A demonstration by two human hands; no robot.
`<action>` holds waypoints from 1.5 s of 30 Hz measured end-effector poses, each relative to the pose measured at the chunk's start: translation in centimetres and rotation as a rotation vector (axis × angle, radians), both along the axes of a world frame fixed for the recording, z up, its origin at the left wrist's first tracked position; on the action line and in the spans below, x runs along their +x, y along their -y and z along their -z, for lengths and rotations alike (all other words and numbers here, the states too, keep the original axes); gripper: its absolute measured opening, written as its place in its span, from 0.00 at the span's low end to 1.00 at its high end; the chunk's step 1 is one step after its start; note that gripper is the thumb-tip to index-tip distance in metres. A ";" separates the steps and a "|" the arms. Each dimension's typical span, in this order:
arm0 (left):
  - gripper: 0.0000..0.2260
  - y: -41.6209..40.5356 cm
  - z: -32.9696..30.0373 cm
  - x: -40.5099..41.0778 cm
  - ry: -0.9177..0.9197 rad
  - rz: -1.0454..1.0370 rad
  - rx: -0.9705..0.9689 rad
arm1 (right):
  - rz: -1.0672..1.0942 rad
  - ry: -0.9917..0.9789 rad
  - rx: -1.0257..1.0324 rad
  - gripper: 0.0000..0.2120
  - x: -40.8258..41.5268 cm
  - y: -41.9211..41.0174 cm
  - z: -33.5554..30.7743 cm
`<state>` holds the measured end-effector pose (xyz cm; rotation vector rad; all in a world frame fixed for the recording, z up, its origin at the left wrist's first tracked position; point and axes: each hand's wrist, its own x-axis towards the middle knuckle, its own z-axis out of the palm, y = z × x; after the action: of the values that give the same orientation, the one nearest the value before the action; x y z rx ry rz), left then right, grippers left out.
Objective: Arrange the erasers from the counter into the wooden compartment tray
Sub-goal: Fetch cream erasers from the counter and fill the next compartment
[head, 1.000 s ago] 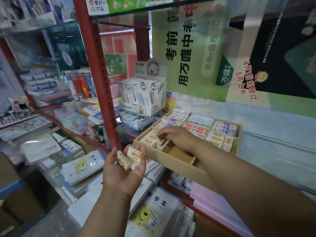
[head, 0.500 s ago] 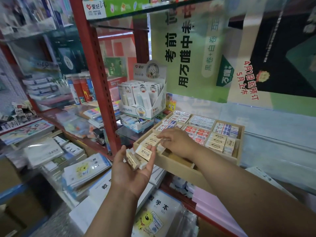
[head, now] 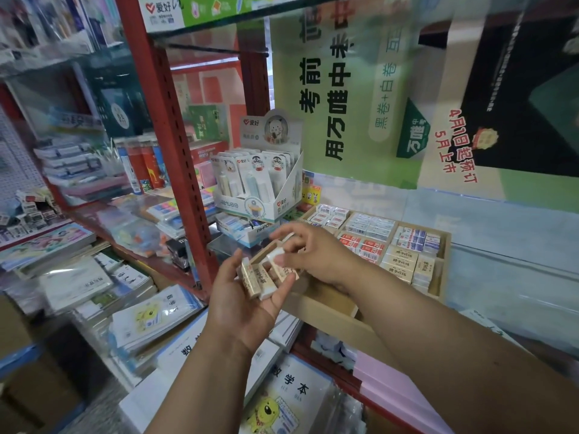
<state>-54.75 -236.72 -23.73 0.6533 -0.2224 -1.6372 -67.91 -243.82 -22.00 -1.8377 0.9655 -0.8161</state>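
right hand [head: 313, 255] pinched one eraser [head: 275, 255] | left hand [head: 247, 296] cupped other erasers [head: 255, 277], long axes toward 1 o'clock | tray [head: 335, 311] just behind, at 2 o'clock | right hand nearer

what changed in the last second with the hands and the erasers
The right hand came out of the tray's near compartment and moved back to the left hand, where its fingertips now pinch one eraser from the small stack of erasers on that palm. The left hand rose a little closer to the wooden tray and kept its grip on the stack. The tray and its filled compartments stayed put.
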 end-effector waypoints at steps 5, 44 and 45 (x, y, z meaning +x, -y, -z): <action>0.19 1.4 1.3 1.2 -0.036 -0.040 0.111 | 0.431 0.016 -0.046 0.11 -0.8 3.4 0.1; 0.08 4.2 -0.1 0.9 0.689 -0.222 0.045 | -0.108 0.023 -0.042 0.23 0.7 3.9 1.2; 0.08 4.3 0.0 0.9 0.709 -0.208 0.040 | -0.091 0.044 -0.043 0.22 0.6 3.9 1.3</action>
<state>-53.85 -241.03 -23.74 1.2315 -0.6112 -1.1622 -67.34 -247.75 -23.29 -1.8781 0.8366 -0.8234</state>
